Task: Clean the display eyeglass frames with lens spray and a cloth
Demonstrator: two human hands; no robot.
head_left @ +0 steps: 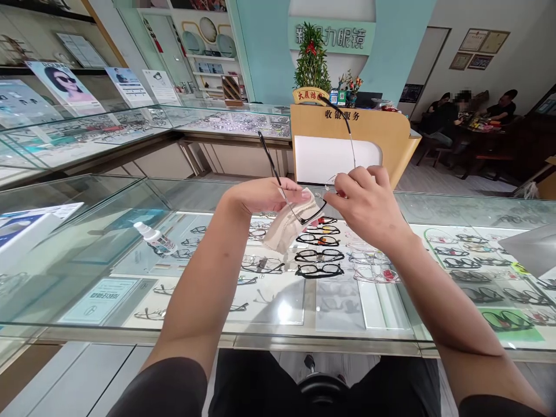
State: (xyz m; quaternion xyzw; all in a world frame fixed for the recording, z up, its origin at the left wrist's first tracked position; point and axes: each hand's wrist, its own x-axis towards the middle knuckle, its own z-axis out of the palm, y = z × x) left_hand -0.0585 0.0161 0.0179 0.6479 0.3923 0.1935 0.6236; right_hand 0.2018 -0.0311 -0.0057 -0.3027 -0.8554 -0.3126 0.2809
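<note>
A pair of eyeglasses (pixel 313 215) with thin metal temples and black temple tips is held up above the glass counter. My left hand (pixel 278 196) is closed on a pale cleaning cloth (pixel 284 229), which is pressed against one lens and hangs down below the fingers. With its fingers curled, my right hand (pixel 362 200) grips the other side of the frame near the hinge. Both temples point up and away from me. The lens under the cloth is mostly hidden. To the left, a white spray bottle (pixel 155 238) lies tilted on the counter top.
Rows of eyeglasses (pixel 319 270) lie inside the glass display counter (pixel 269 333) beneath my arms. A white box (pixel 30 237) stands at the far left. Beyond are more display cases (pixel 234 124) and a wooden cashier desk (pixel 402 136). Several people (pixel 460 113) sit at the back right.
</note>
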